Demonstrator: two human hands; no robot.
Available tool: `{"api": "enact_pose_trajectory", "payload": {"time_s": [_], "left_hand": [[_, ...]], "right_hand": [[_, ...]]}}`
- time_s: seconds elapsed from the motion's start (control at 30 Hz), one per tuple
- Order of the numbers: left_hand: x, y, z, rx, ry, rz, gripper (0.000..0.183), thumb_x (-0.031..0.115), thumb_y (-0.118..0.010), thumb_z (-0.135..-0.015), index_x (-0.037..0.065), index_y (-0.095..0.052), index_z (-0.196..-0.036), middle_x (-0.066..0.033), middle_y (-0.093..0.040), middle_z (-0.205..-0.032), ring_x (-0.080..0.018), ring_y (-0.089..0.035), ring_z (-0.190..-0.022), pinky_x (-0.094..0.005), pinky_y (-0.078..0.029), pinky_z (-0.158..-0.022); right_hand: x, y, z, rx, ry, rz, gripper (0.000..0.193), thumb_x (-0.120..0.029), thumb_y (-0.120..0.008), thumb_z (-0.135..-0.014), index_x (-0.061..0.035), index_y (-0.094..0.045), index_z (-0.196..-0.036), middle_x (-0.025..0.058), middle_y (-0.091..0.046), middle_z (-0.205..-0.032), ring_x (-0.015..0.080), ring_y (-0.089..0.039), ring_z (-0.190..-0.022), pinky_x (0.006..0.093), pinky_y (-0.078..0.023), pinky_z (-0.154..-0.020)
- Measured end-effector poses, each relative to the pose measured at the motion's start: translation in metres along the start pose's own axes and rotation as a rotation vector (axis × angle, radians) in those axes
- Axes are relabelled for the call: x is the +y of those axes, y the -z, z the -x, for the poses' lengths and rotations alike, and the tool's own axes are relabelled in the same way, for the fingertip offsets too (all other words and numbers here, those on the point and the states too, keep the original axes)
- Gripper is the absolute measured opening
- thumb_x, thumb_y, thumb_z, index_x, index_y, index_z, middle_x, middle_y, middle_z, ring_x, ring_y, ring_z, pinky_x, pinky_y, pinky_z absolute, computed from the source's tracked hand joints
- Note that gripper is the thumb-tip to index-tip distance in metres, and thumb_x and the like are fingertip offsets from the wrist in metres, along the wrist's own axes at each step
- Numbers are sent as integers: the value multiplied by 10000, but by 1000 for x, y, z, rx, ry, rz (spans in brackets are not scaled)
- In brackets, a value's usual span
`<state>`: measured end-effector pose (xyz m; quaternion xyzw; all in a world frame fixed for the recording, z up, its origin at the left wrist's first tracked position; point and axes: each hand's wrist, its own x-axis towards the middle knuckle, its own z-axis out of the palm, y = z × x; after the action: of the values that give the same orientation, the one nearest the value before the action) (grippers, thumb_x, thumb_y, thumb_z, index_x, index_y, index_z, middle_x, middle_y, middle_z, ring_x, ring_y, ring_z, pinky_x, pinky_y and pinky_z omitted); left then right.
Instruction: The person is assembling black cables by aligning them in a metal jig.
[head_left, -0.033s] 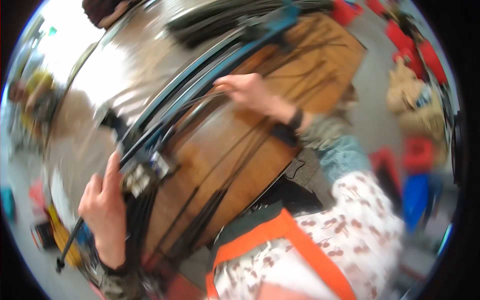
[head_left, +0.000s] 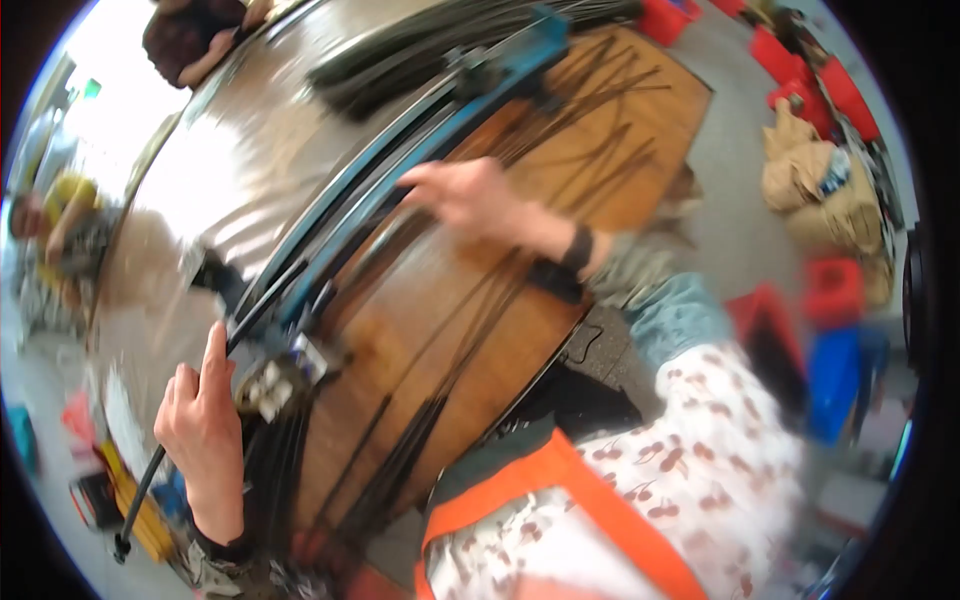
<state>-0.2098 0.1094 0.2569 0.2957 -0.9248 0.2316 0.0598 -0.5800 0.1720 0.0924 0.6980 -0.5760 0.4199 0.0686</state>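
My left hand [head_left: 203, 430] is closed round a long thin black rod [head_left: 143, 490], its index finger stretched out along it. The rod slants from a knobbed end at lower left up toward a long blue metal rail fixture [head_left: 375, 195] on the table. My right hand [head_left: 470, 205], slightly blurred, hovers at the near side of the rail with its fingers pinched together. Whatever lies in that pinch is too small and smeared to make out. Beside my left hand stands an open container with pale small parts [head_left: 270, 388].
Several thin dark cables [head_left: 465, 345] lie across the brown tabletop [head_left: 395, 345]. A thick dark bundle [head_left: 370, 75] rests beyond the rail. Two other people sit at the far left and top left. Red bins [head_left: 835, 290] and tan sacks [head_left: 825, 200] stand at right.
The whole view has shifted slightly. My right hand has moved a little left and nearer along the rail. The left hand keeps its hold on the black rod.
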Motion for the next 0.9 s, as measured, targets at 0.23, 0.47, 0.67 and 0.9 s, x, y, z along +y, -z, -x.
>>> {"api": "enact_pose_trajectory", "payload": {"time_s": [0.23, 0.47, 0.67, 0.9], "left_hand": [[20, -28, -84, 112, -186, 299, 292, -14, -567, -897, 20, -572, -1187, -140, -540, -815, -320, -582, -807, -425, -473, -693], [21, -35, -114, 32, -168, 208, 311, 37, -647, -874, 50, -612, -1183, -128, -572, -801, -308, -613, -767, -417, -497, -669], [21, -30, -110, 62, -174, 334, 311, 36, -659, -870, 81, -650, -1177, -117, -586, -826, -310, -612, -797, -414, -488, -688], [5, -19, -61, 47, -176, 338, 347, 22, -617, -900, 92, -653, -1238, -119, -547, -810, -314, -568, -761, -420, -447, -661]], "right_hand": [[53, 56, -3, -71, -257, 210, 495, -400, -730, -868, -188, -603, -1297, 116, -720, -915, 259, -707, -742, 354, -575, -662], [85, 61, -6, 153, -291, 284, 432, -321, -708, -896, -152, -595, -1277, 82, -687, -829, 255, -692, -705, 347, -565, -607], [3, 47, -25, 184, 103, -142, 549, -328, -735, -856, -92, -579, -1328, 67, -575, -741, 243, -597, -759, 346, -522, -716], [-35, 17, -23, 302, 165, -284, 278, -260, -702, -918, -72, -718, -1122, 44, -614, -782, 217, -570, -746, 318, -488, -751]]}}
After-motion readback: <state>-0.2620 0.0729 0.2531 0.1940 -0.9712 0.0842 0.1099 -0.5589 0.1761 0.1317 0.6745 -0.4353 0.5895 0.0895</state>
